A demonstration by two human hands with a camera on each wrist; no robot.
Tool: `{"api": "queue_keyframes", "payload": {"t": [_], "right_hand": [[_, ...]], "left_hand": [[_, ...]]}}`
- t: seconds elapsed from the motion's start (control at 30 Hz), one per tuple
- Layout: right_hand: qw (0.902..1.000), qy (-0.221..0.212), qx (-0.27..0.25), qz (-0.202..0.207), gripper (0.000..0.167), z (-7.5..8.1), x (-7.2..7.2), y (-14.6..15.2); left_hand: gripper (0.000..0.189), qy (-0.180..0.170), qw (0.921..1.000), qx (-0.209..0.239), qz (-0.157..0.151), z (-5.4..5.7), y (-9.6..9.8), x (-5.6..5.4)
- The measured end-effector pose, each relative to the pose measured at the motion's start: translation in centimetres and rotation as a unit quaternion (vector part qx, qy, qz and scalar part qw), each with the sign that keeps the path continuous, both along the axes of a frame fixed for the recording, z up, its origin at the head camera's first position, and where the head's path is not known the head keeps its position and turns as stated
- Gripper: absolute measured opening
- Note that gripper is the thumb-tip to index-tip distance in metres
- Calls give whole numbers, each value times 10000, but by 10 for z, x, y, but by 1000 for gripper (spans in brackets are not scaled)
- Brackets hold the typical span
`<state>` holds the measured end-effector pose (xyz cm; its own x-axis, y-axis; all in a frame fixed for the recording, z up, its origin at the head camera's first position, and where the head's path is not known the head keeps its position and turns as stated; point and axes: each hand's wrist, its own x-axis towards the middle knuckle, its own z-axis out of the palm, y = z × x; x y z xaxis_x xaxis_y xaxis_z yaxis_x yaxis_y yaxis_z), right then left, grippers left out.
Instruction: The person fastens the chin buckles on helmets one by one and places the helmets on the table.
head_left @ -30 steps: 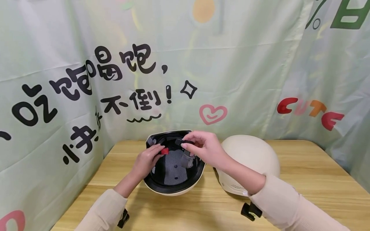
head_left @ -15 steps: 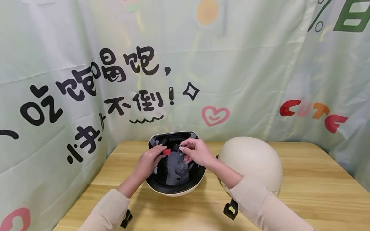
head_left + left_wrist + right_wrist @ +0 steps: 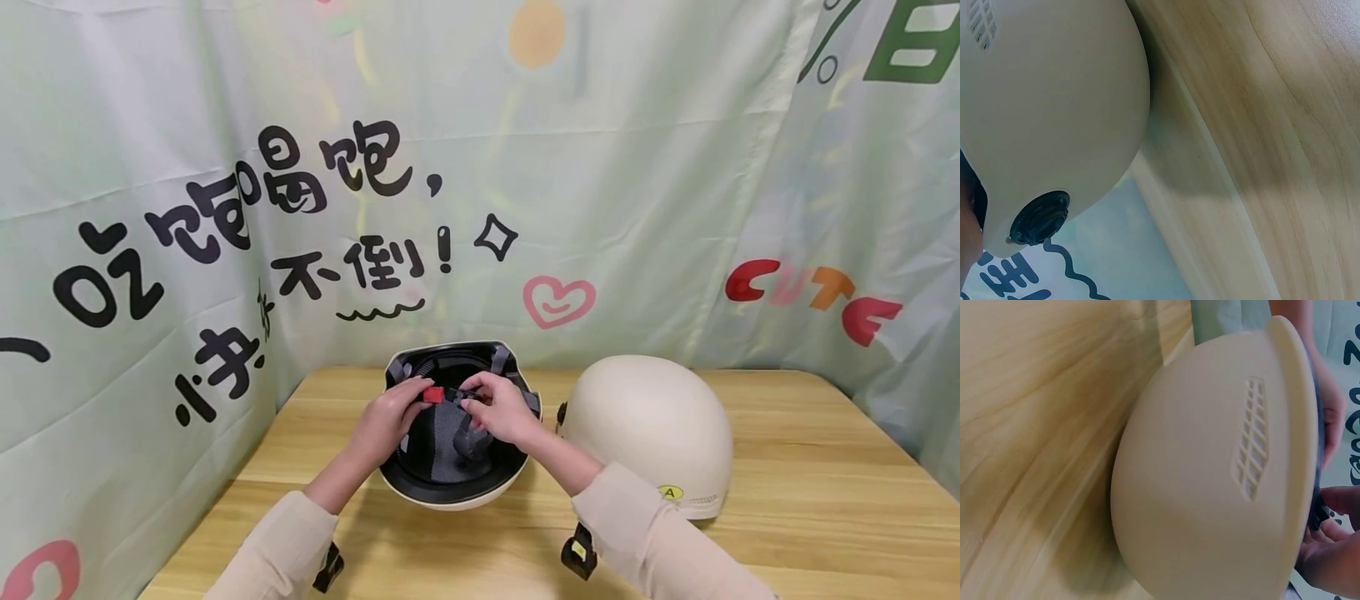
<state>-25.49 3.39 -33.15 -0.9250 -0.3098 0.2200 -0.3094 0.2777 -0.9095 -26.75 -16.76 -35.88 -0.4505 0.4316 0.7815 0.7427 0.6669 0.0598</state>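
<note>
An upturned cream helmet point(image 3: 450, 492) lies on the table, its black lining and grey chin straps facing up. Over its opening, my left hand point(image 3: 378, 423) pinches a red buckle point(image 3: 433, 395) between thumb and fingers. Just right of it, my right hand point(image 3: 504, 412) pinches a black buckle end point(image 3: 453, 395) on a strap, its tip right at the red piece. A grey chin pad point(image 3: 471, 443) hangs below the right fingers. The right wrist view shows the cream shell point(image 3: 1204, 462) from the side, with the right fingers and black buckle at its rim.
A second cream helmet point(image 3: 648, 433) stands dome up to the right, a yellow "A" sticker point(image 3: 669, 493) near its lower edge. Both rest on a wooden table point(image 3: 817, 467). A printed curtain point(image 3: 637, 208) hangs behind and along the left side.
My right hand has moved down and left, bringing the black buckle end close to the red buckle. The left hand keeps its pinch on the red buckle, almost still.
</note>
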Motion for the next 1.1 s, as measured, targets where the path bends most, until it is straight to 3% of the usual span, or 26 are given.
{"api": "queue_keyframes", "payload": {"t": [0.73, 0.93, 1.1], "right_hand": [[9998, -157, -55, 109, 14, -8, -9, -1], [9999, 150, -30, -46, 15, -11, -9, -2], [9970, 596, 358, -346, 23, -12, -5, -4]], "left_hand": [[33, -51, 9997, -220, -119, 1, -1, -2], [34, 22, 9993, -334, -185, 1, 0, 0], [31, -109, 9993, -334, -129, 2, 2, 1]]}}
